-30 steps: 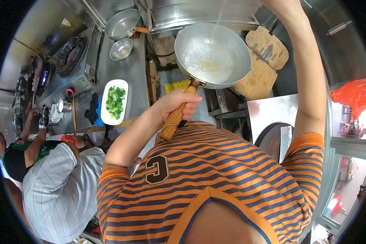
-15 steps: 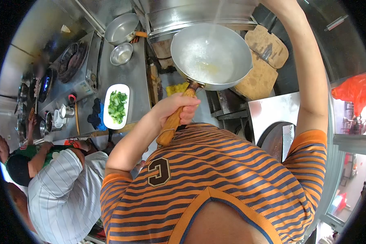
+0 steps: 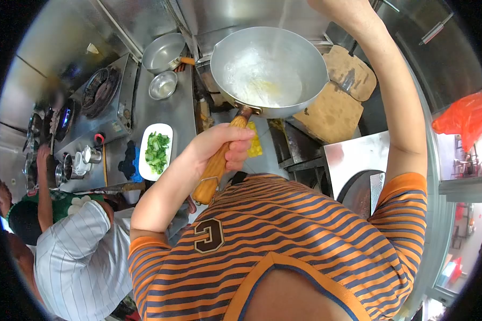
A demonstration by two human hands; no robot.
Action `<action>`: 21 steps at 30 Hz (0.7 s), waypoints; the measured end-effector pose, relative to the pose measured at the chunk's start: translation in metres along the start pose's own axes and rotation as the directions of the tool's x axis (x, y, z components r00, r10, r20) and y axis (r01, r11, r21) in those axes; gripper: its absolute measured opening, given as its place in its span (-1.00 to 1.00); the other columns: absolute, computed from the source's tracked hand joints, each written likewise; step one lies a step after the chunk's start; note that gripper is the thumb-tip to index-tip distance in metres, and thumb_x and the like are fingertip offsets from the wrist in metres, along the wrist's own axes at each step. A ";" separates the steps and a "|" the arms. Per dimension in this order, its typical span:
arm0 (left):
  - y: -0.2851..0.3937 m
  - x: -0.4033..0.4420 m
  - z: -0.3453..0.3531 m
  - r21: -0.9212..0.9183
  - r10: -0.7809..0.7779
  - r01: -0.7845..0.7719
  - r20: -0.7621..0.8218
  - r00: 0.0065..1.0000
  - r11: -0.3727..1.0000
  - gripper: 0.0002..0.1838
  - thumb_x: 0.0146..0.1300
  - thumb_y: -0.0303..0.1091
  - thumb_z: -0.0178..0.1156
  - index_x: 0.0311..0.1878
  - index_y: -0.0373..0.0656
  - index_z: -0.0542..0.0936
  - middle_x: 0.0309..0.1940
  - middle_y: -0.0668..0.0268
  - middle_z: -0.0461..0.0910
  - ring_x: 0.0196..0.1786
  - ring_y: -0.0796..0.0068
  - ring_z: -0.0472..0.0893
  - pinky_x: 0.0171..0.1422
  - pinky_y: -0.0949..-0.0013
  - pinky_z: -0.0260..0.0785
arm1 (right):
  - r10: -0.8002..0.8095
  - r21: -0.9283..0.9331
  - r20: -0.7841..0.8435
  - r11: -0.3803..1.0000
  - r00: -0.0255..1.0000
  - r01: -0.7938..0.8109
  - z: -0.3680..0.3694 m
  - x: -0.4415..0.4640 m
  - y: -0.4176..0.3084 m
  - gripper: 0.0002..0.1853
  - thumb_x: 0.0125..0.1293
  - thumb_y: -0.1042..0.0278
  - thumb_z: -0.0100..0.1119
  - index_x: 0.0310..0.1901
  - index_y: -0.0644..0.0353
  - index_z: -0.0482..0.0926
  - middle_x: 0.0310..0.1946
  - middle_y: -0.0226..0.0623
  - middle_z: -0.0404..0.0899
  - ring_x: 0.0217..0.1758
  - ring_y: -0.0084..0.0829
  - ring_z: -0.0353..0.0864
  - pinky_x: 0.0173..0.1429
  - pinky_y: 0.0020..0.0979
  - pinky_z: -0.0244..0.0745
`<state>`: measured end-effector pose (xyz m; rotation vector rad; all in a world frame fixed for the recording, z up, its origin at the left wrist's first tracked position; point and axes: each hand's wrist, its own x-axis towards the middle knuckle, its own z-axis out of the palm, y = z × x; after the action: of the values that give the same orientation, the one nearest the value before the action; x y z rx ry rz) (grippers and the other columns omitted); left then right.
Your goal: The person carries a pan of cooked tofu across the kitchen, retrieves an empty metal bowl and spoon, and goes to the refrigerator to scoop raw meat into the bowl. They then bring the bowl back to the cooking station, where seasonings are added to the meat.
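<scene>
My left hand [image 3: 227,147] is wrapped around the wooden handle [image 3: 217,174] of a deep metal pan [image 3: 305,69]. Clear liquid swirls in the pan, with a pale yellowish patch near its middle. The pan is held out in front of my chest. Beyond its right side, my right hand [image 3: 340,10] is raised to the top edge of the view. Its fingers are cut off there, so whatever it touches is hidden.
On the left counter are a white plate of chopped greens [image 3: 157,152], a small metal bowl [image 3: 163,85] and another pan [image 3: 164,53]. Worn brown boards [image 3: 332,115] lie right of my pan. Two people work at far left, one in a pinstriped shirt [image 3: 72,257]. A stove [image 3: 110,99] stands beyond.
The pan and my left hand have shifted slightly left. My right hand has moved left as well. A thin stream falling into the pan earlier no longer shows clearly.
</scene>
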<state>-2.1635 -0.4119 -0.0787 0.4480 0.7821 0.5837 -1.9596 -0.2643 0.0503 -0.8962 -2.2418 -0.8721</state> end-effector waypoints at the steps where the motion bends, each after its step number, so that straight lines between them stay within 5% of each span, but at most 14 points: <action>1: -0.001 0.000 0.000 -0.003 0.000 0.000 -0.003 1.000 1.000 -0.69 0.18 -0.32 0.10 -0.64 -0.04 0.28 -0.77 0.52 0.21 -0.74 0.71 0.23 -0.69 0.56 0.05 | -0.001 0.004 0.000 1.000 1.000 0.001 0.000 -0.001 0.000 -0.85 0.14 0.40 -0.06 -0.25 0.20 0.44 -0.44 -0.20 0.52 -0.52 -0.21 0.55 -0.45 -0.30 0.46; 7: -0.005 -0.003 0.004 0.008 0.013 -0.013 0.016 1.000 1.000 -0.68 0.19 -0.31 0.08 -0.66 -0.04 0.28 -0.76 0.53 0.22 -0.73 0.71 0.23 -0.68 0.57 0.04 | 0.020 0.033 -0.069 0.999 0.997 -0.018 0.005 -0.002 0.000 -0.86 0.12 0.41 -0.04 -0.28 0.19 0.46 -0.42 -0.22 0.54 -0.48 -0.21 0.56 -0.36 -0.28 0.46; 9: -0.007 -0.002 0.002 -0.021 -0.025 0.025 0.017 1.000 0.999 -0.69 0.19 -0.31 0.08 -0.65 -0.04 0.28 -0.76 0.53 0.22 -0.73 0.71 0.23 -0.67 0.57 0.05 | -0.170 -0.109 -0.244 0.983 0.955 0.147 0.007 -0.001 0.002 -0.89 0.07 0.43 0.02 -0.33 0.18 0.47 -0.42 -0.28 0.55 -0.35 -0.24 0.56 -0.24 -0.31 0.46; 12: -0.009 0.001 -0.001 -0.027 -0.031 0.033 0.054 0.998 0.999 -0.69 0.19 -0.31 0.08 -0.65 -0.04 0.29 -0.76 0.53 0.22 -0.73 0.71 0.23 -0.67 0.58 0.05 | -0.145 -0.089 -0.103 0.987 0.984 0.136 -0.004 0.000 0.001 -0.89 0.02 0.44 0.07 -0.37 0.16 0.47 -0.40 -0.32 0.55 -0.21 -0.26 0.53 -0.13 -0.35 0.44; 21: -0.013 0.009 -0.007 -0.049 -0.077 0.080 0.065 0.995 0.996 -0.69 0.18 -0.30 0.10 -0.64 -0.04 0.29 -0.76 0.52 0.24 -0.72 0.71 0.24 -0.67 0.58 0.05 | -0.119 -0.002 -0.147 0.993 0.982 0.120 0.008 0.000 0.007 -0.84 -0.01 0.45 0.07 -0.32 0.20 0.45 -0.38 -0.25 0.54 -0.17 -0.26 0.53 -0.15 -0.36 0.46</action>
<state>-2.1597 -0.4146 -0.0950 0.3847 0.7198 0.5134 -1.9565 -0.2550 0.0479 -0.6770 -2.1861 -0.9522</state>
